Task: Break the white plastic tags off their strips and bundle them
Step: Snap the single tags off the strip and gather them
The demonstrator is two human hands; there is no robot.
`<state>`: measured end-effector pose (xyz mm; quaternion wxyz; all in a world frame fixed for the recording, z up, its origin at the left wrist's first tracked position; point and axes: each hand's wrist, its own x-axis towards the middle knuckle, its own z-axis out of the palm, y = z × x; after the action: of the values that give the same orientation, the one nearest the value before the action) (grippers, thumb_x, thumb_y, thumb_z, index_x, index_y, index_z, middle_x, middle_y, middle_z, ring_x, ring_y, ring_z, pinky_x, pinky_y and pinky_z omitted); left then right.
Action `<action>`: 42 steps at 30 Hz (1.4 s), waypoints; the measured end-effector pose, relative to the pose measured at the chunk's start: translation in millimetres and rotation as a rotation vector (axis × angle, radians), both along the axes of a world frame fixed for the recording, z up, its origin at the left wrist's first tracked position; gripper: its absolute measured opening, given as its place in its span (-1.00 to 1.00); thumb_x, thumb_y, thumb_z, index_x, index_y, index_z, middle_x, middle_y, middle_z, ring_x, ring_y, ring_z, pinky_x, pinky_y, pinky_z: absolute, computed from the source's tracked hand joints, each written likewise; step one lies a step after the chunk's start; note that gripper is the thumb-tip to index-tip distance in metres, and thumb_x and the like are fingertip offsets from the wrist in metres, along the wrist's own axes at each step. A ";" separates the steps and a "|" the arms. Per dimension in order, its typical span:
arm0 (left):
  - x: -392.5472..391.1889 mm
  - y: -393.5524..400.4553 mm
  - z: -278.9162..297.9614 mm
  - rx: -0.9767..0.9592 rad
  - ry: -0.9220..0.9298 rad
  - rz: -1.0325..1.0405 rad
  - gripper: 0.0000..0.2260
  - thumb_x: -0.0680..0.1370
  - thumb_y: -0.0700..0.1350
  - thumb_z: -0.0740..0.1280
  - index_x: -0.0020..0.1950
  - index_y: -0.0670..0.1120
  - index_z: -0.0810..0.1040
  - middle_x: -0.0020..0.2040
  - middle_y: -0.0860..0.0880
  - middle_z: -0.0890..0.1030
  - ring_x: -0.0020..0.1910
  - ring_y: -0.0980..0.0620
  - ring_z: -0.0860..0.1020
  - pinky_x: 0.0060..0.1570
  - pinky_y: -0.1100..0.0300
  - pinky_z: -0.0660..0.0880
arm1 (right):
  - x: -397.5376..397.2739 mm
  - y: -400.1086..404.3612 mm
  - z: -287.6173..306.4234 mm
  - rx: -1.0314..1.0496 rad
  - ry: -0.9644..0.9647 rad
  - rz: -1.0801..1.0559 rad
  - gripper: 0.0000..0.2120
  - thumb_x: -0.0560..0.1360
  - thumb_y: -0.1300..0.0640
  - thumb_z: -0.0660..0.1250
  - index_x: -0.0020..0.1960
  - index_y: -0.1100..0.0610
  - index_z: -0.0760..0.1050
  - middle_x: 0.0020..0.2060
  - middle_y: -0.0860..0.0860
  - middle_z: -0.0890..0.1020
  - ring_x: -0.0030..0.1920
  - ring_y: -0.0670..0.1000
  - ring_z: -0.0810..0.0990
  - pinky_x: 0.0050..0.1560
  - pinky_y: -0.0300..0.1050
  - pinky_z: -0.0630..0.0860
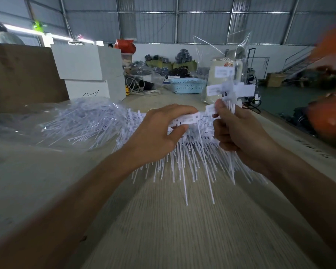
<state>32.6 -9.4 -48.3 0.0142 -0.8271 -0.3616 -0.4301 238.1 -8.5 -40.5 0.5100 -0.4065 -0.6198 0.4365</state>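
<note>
White plastic tags [184, 152]: light, springy, snappable; left hand [159, 136] pinching a tag head [188, 119], right hand [239, 131] gripping a bundle [231, 101] beside it

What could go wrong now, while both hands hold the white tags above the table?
1. The right hand grips a loose bunch of tags that fans out at the top; some may slip out.
2. The left hand pinches only the head of a strip; a twist might bend its thin tails.
3. Freed tags could fall into the pile below and mix.
</note>
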 end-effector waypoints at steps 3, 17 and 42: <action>1.6 0.6 -2.4 -0.035 -0.046 -0.024 -0.65 0.57 -0.19 0.40 0.33 0.04 0.53 0.20 0.08 0.65 0.22 0.19 0.56 0.21 0.28 0.46 | -3.2 -1.2 -2.6 0.053 -0.033 0.049 -0.68 0.65 0.08 0.28 -0.26 0.05 0.33 -0.51 -0.12 0.23 -0.51 -0.10 0.14 -0.51 -0.26 0.17; 0.4 2.9 -3.5 -0.023 -0.101 -0.087 -0.71 0.57 -0.07 0.38 0.27 0.09 0.45 0.16 0.21 0.60 0.20 0.25 0.55 0.09 0.29 0.53 | -2.3 -3.8 -3.5 0.001 -0.068 0.139 -0.76 0.58 0.05 0.35 -0.13 0.20 0.45 -0.47 -0.03 0.23 -0.51 -0.08 0.13 -0.51 -0.22 0.08; 0.6 -0.6 -1.0 0.388 0.284 0.082 -0.73 0.42 -0.46 0.46 0.10 -0.27 0.67 -0.20 -0.21 0.61 -0.23 -0.14 0.57 -0.33 0.04 0.53 | -2.0 -3.0 -0.7 0.012 -0.086 -0.101 -0.66 0.63 0.05 0.30 -0.30 0.14 0.44 -0.54 -0.04 0.34 -0.54 -0.09 0.21 -0.51 -0.24 0.15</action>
<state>33.3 -10.1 -49.3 0.2407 -0.8457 -0.2999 -0.3699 236.1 -11.5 -41.1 0.5066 -0.4527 -0.6224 0.3887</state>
